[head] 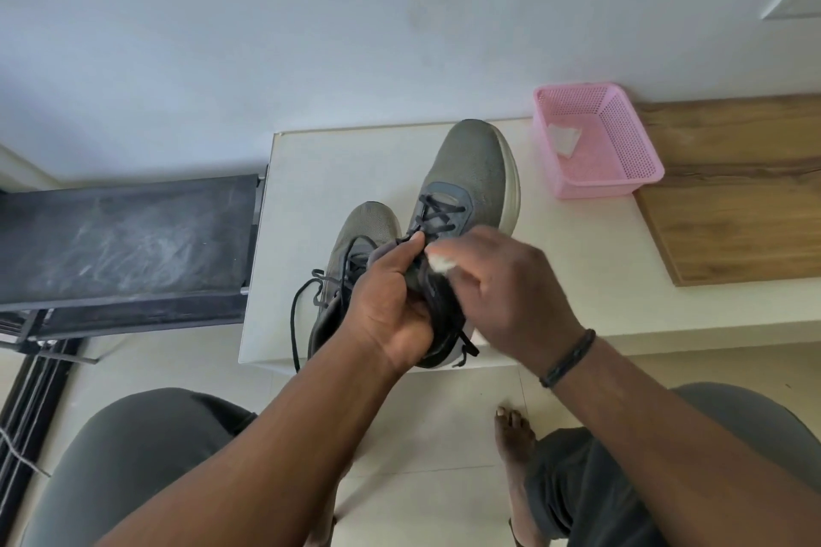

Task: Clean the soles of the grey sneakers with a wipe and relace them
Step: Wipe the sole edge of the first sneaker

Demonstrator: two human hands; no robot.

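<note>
Two grey sneakers stand side by side on a cream ledge [311, 155]. The right sneaker [471, 173] points away from me, its black laces crossed over the tongue. The left sneaker [364, 227] lies partly behind my hands, its loose black lace [295, 315] hanging over the ledge's front edge. My left hand [391, 306] grips the right sneaker's tongue and collar, thumb up at the laces. My right hand [502, 284] holds a small white wipe [440, 262] in curled fingers, right against that sneaker's opening. The soles are hidden.
A pink plastic basket [622, 182] with a white wipe inside [563, 139] sits at the ledge's back right, beside a wooden board [733, 200]. A dark dusty panel [124, 235] lies to the left. My knees and a bare foot [515, 435] are below, on the tiled floor.
</note>
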